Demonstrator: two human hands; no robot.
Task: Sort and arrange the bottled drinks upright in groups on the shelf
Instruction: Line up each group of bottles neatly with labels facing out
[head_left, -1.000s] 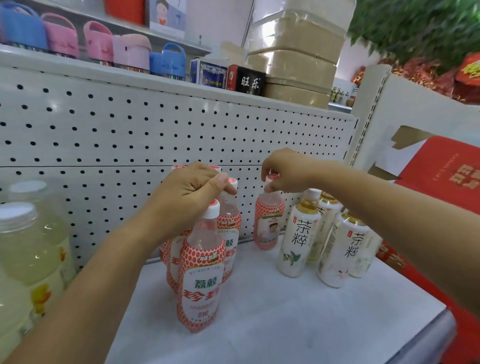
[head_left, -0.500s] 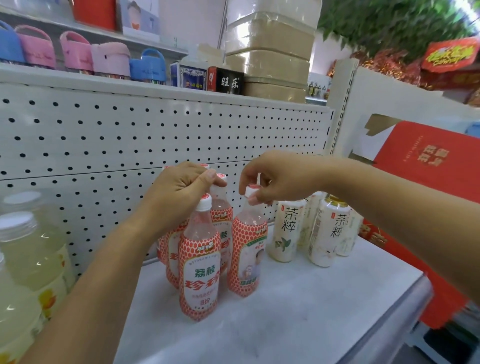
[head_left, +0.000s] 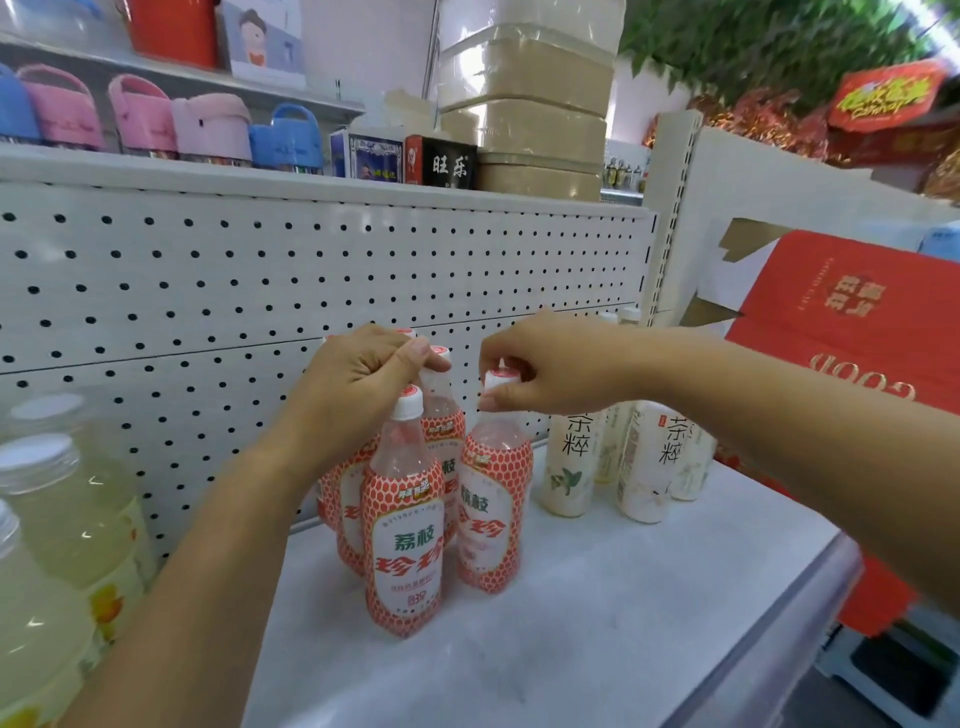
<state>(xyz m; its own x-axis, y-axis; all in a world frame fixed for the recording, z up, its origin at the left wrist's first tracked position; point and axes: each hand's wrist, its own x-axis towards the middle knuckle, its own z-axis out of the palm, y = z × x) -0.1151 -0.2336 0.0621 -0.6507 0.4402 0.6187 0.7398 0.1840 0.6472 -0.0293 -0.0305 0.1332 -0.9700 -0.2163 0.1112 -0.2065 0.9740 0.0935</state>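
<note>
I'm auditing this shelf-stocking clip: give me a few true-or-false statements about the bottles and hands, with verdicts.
1. The right hand pinches the cap of a red-labelled bottle. True.
2. That bottle lies on its side. False: it stands upright on the shelf.
3. The white tea bottles stand left of the red ones. False: they stand to their right.
4. The left hand is curled over the tops of the rear red bottles. True.
5. Pale yellow bottles stand at the far left. True.
</note>
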